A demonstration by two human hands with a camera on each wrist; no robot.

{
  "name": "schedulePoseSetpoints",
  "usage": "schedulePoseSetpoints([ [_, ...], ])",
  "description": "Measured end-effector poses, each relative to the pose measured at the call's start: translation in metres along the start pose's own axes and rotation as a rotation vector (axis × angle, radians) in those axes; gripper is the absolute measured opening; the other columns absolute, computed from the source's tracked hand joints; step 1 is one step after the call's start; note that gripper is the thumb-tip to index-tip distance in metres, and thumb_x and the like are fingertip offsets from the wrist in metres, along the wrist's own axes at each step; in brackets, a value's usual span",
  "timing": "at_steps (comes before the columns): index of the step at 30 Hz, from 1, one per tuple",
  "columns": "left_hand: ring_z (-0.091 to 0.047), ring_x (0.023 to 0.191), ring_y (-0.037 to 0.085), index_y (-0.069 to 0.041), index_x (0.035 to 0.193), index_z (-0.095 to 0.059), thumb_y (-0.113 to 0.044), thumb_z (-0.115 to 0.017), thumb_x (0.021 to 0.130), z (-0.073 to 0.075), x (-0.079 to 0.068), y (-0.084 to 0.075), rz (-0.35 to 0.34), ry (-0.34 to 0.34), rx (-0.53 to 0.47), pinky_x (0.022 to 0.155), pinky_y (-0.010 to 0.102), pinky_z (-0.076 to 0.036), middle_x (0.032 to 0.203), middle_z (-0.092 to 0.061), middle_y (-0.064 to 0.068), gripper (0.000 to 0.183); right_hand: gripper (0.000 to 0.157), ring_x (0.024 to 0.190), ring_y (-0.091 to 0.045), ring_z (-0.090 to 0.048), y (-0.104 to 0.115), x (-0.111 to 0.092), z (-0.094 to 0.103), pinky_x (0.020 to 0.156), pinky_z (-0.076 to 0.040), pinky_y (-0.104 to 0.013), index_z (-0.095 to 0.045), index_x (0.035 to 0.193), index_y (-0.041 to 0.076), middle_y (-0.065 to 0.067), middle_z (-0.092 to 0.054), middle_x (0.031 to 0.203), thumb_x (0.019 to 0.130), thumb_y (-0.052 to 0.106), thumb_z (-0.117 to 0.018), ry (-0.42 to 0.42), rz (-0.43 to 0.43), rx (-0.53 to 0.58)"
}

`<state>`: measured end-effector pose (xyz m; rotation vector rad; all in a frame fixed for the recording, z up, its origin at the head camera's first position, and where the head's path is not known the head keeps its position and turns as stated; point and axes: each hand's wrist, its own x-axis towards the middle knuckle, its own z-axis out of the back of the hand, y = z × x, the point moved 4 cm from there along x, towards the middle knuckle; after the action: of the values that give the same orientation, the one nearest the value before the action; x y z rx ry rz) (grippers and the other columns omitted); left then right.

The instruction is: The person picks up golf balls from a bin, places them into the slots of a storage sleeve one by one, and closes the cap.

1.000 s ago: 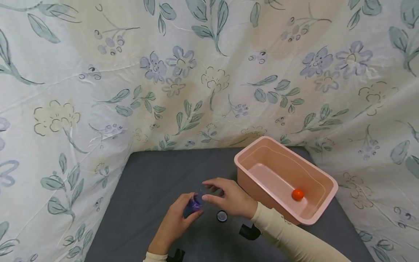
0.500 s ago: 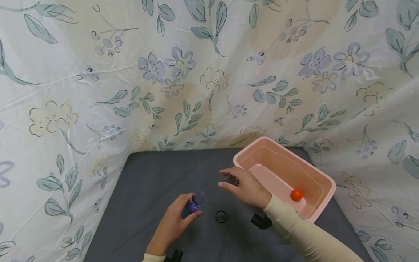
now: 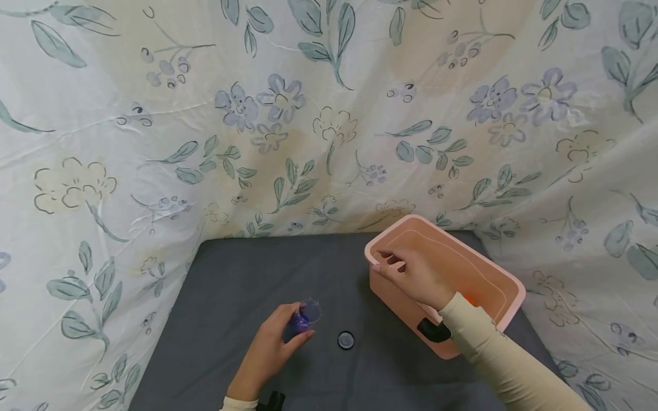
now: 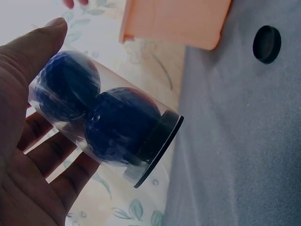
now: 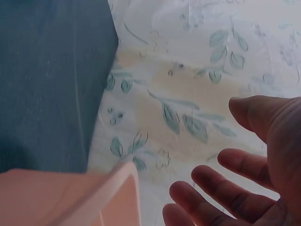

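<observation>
My left hand (image 3: 269, 345) grips a clear plastic tube (image 4: 110, 77) between thumb and fingers, above the dark table. Two dark blue, textured balls (image 4: 123, 123) sit in line inside it, and a black cap (image 4: 162, 148) closes the far end. In the head view the tube's clear mouth (image 3: 311, 310) faces up with no cap on it. My right hand (image 3: 418, 279) hovers at the near-left rim of a pink bin (image 3: 396, 308), fingers loosely bent and holding nothing. An orange ball (image 3: 470, 299) in the bin is mostly hidden by the right sleeve.
A loose round black cap (image 3: 346, 341) lies on the grey tabletop (image 3: 247, 274), between the left hand and the bin. Floral cloth (image 3: 288, 114) hangs behind the table and along its sides.
My right hand has left the tube's mouth and travelled right, over to the bin's rim, partly covering the orange ball. The left hand keeps holding the tube in nearly the same spot.
</observation>
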<state>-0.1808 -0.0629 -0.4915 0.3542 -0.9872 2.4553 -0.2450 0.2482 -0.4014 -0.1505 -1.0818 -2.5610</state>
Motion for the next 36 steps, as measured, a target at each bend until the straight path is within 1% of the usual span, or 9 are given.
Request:
schedulePoseSetpoints([
  [6, -0.058, 0.103, -0.001, -0.03, 0.13, -0.053, -0.051, -0.067, 0.086, 0.0, 0.001, -0.001, 0.031, 0.025, -0.016, 0.088, 0.031, -0.056, 0.12, -0.061, -0.007, 0.051, 0.047, 0.104, -0.027, -0.063, -0.025, 0.003, 0.013, 0.086, -0.055, -0.045, -0.061, 0.128, 0.011, -0.01, -0.063, 0.126, 0.091, 0.04, -0.066, -0.006, -0.05, -0.03],
  [10, -0.058, 0.104, -0.002, -0.028, 0.13, -0.055, -0.052, -0.067, 0.085, 0.0, 0.0, 0.0, 0.052, 0.032, -0.019, 0.089, 0.031, -0.055, 0.119, -0.06, -0.011, 0.052, 0.049, 0.105, -0.028, -0.063, -0.048, 0.005, 0.022, 0.084, -0.056, -0.045, -0.06, 0.129, 0.013, -0.012, -0.062, 0.127, 0.091, 0.044, -0.065, -0.011, -0.128, -0.061],
  [16, -0.057, 0.103, -0.002, -0.029, 0.13, -0.054, -0.051, -0.067, 0.085, 0.0, 0.0, 0.0, 0.035, 0.024, -0.022, 0.088, 0.031, -0.055, 0.12, -0.059, -0.013, 0.051, 0.055, 0.106, -0.033, -0.061, -0.092, 0.005, 0.028, 0.085, -0.054, -0.048, -0.055, 0.135, 0.008, -0.017, -0.06, 0.13, 0.092, 0.042, -0.064, -0.009, -0.227, -0.114],
  [21, -0.059, 0.105, 0.0, -0.023, 0.13, -0.056, -0.048, -0.068, 0.086, -0.001, -0.002, 0.0, 0.023, 0.026, -0.004, 0.087, 0.031, -0.055, 0.12, -0.06, -0.011, 0.052, 0.06, 0.106, -0.036, -0.062, -0.12, -0.001, 0.031, 0.086, -0.053, -0.051, -0.053, 0.136, 0.006, -0.02, -0.059, 0.131, 0.091, 0.045, -0.064, 0.002, -0.277, -0.21],
  [25, -0.058, 0.104, 0.0, -0.026, 0.129, -0.056, -0.049, -0.068, 0.085, 0.0, -0.004, -0.001, 0.053, 0.034, -0.011, 0.087, 0.031, -0.055, 0.119, -0.059, -0.013, 0.051, 0.057, 0.108, -0.038, -0.061, -0.136, -0.004, 0.03, 0.088, -0.052, -0.055, -0.054, 0.134, 0.005, -0.02, -0.06, 0.129, 0.091, 0.041, -0.066, 0.046, -0.327, -0.299],
  [28, -0.057, 0.104, -0.003, -0.031, 0.129, -0.054, -0.049, -0.069, 0.085, 0.0, -0.005, -0.001, 0.075, 0.043, -0.025, 0.088, 0.03, -0.055, 0.119, -0.058, -0.015, 0.05, 0.054, 0.109, -0.038, -0.061, -0.148, -0.005, 0.029, 0.089, -0.05, -0.056, -0.054, 0.133, 0.003, -0.022, -0.059, 0.13, 0.09, 0.033, -0.068, 0.107, -0.381, -0.343],
  [31, -0.057, 0.104, -0.003, -0.033, 0.129, -0.054, -0.049, -0.07, 0.084, 0.0, -0.005, -0.001, 0.08, 0.047, -0.025, 0.088, 0.03, -0.055, 0.119, -0.058, -0.016, 0.05, 0.055, 0.103, -0.036, -0.062, -0.161, -0.009, 0.027, 0.087, -0.051, -0.054, -0.056, 0.129, 0.0, -0.023, -0.06, 0.127, 0.086, 0.031, -0.071, 0.18, -0.436, -0.411],
  [34, -0.057, 0.104, -0.003, -0.029, 0.129, -0.056, -0.047, -0.071, 0.084, -0.001, -0.005, -0.001, 0.081, 0.051, -0.024, 0.088, 0.03, -0.055, 0.119, -0.058, -0.016, 0.051, 0.053, 0.093, -0.032, -0.064, -0.173, -0.015, 0.026, 0.08, -0.054, -0.049, -0.06, 0.12, -0.001, -0.021, -0.065, 0.116, 0.081, 0.031, -0.075, 0.236, -0.468, -0.476],
  [36, -0.057, 0.104, -0.003, -0.025, 0.129, -0.057, -0.047, -0.071, 0.084, -0.001, -0.005, -0.002, 0.079, 0.053, -0.023, 0.089, 0.031, -0.055, 0.119, -0.058, -0.016, 0.052, 0.045, 0.084, -0.029, -0.063, -0.178, -0.019, 0.026, 0.071, -0.053, -0.045, -0.063, 0.109, 0.0, -0.018, -0.067, 0.103, 0.079, 0.03, -0.077, 0.269, -0.494, -0.51],
])
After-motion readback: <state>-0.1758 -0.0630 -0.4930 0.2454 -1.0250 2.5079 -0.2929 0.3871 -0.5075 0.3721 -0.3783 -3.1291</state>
